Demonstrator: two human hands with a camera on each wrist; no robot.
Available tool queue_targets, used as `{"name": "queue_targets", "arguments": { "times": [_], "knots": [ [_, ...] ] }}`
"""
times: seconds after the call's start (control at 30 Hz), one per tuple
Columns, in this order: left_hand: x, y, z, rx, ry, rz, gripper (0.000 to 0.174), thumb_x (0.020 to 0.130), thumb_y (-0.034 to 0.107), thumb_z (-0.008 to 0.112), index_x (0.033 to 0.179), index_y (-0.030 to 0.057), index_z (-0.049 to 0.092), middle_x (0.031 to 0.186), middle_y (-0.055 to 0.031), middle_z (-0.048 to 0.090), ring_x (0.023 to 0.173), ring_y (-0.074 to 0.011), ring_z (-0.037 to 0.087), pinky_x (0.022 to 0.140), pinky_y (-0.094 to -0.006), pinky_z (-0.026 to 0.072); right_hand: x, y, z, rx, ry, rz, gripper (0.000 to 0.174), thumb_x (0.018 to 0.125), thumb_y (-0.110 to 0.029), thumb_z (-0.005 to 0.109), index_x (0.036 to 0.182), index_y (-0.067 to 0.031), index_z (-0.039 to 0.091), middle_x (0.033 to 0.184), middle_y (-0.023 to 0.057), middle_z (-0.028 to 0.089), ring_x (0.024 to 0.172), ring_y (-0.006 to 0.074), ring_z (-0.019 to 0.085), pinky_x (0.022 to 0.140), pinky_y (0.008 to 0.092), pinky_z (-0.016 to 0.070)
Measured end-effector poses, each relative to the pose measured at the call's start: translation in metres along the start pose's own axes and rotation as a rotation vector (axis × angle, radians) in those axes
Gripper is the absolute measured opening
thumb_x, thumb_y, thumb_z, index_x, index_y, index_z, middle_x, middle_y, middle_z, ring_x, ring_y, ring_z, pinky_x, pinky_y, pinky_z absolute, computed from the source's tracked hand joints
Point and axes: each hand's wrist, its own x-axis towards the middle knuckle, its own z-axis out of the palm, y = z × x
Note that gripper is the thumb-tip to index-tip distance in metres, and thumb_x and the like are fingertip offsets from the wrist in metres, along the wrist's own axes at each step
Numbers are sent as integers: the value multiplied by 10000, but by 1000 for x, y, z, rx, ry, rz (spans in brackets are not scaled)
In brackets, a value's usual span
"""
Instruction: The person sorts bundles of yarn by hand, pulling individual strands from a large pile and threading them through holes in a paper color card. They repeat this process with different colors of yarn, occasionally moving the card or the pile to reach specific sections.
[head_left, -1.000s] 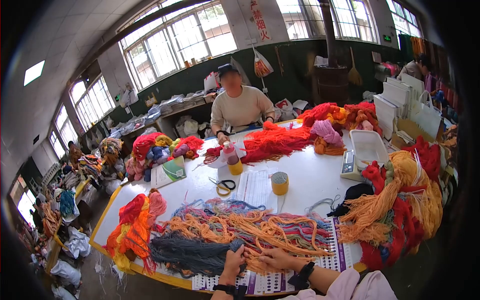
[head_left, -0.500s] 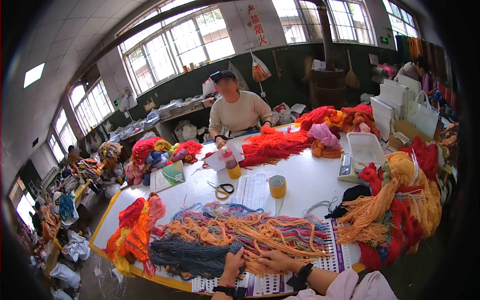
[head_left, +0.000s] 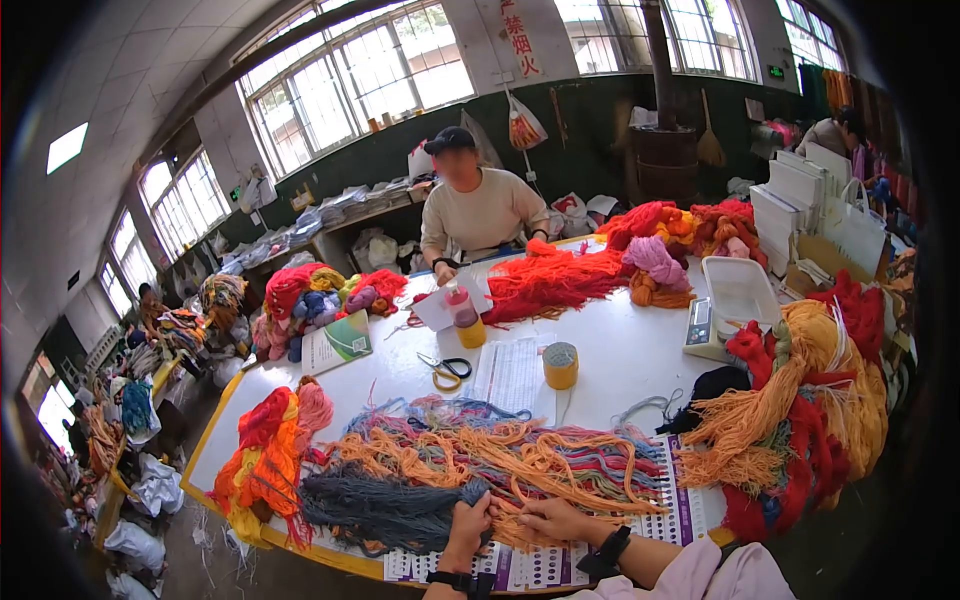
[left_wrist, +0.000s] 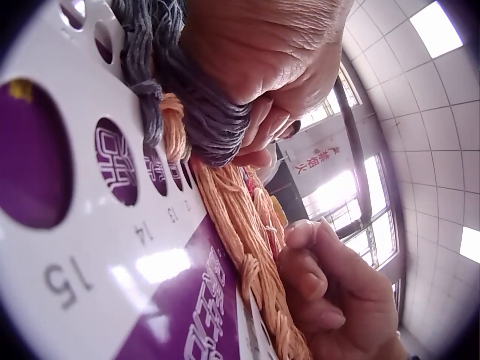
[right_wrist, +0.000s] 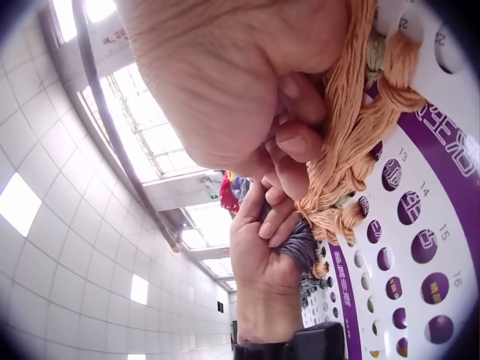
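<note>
My left hand (head_left: 467, 527) grips the looped end of a dark grey-blue yarn hank (head_left: 385, 508), whose loose strands spread left across the table. In the left wrist view its fingers curl round the thick grey loop (left_wrist: 217, 129). My right hand (head_left: 556, 520) is just to the right, fingers bent, right at the orange yarn (right_wrist: 341, 142); I cannot tell whether a strand is pinched there. Beneath both hands lie white-and-purple cards (head_left: 682, 490) with numbered holes; small orange and grey bunches are looped through some of them. Multicoloured strands (head_left: 590, 455) lie beyond my hands.
Scissors (head_left: 446, 372), printed sheets (head_left: 505, 375), a yellow-wrapped tub (head_left: 560, 367) and a bottle (head_left: 466, 318) stand or lie mid-table. Yarn heaps flank it on the left (head_left: 270, 450) and right (head_left: 800, 400). A scale (head_left: 705, 328) is at right. A person (head_left: 483, 215) sits opposite.
My hands stay nearly in place, with no visible change in hold. Across the table the person has lifted a white paper by the bottle and moved their head slightly.
</note>
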Motion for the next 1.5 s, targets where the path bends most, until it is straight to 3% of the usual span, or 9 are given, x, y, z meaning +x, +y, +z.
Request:
{"name": "queue_targets", "arguments": {
  "times": [0.17,0.23,0.37,0.43,0.47,0.63,1.07,1.1,1.5],
  "knots": [
    [2,4,3,28,-10,10,235,953,189,569,839,1,651,631,-7,576,436,-50,404,408,-200,269,-1,3,1,-53,15,-52,225,961,-226,567,1001,-14,633,841,57,633,765,125,570,719,291,473],
    [6,2,-3,41,-18,-26,222,951,199,566,826,27,630,632,0,574,432,-47,405,396,-201,264,0,15,9,-63,98,-156,197,947,-211,574,904,-24,617,697,91,577,639,137,537,614,317,452],
    [-8,38,12,-93,41,24,164,961,144,520,889,21,602,679,-38,595,477,-93,491,409,-215,363,3,5,1,-128,92,-190,182,950,-184,549,870,-24,580,677,92,554,622,167,539,609,334,461],
    [-15,45,6,-206,-122,112,220,988,166,481,965,-13,606,789,-70,643,629,-136,593,556,-256,493,3,-4,-1,-66,139,-150,185,948,-181,552,866,-16,571,680,66,557,614,157,537,599,323,458],
    [-24,49,9,-280,-83,9,293,1007,209,456,1098,-34,592,995,-125,661,840,-176,642,710,-281,523,0,-14,2,7,193,-128,190,945,-181,559,865,-8,568,687,48,563,614,144,536,595,311,456],
    [-33,33,6,-513,-172,-97,425,1020,276,425,1296,-39,494,1277,-167,561,1158,-244,562,935,-347,481,10,-31,20,328,238,47,159,942,-152,577,976,3,585,739,1,581,623,65,516,548,225,414],
    [-44,4,-14,-647,-280,-122,395,1024,253,415,1231,-62,534,1116,-131,622,946,-206,621,848,-345,521,28,-27,54,1101,46,204,99,985,-136,516,953,-50,555,822,25,595,672,71,522,619,204,459],
    [-47,4,-10,-647,-148,-131,363,1014,223,440,1211,-63,546,1048,-119,634,863,-189,622,785,-324,530,26,-25,54,1110,69,263,109,1001,-151,486,964,-64,539,871,37,620,707,72,539,627,202,450],
    [-55,3,-12,-467,-68,-121,312,900,107,633,1166,-48,584,1015,-104,653,839,-192,639,732,-321,541,15,-36,52,660,105,222,101,976,-138,528,969,-39,550,805,24,630,639,58,548,568,195,435]
  ]
}}
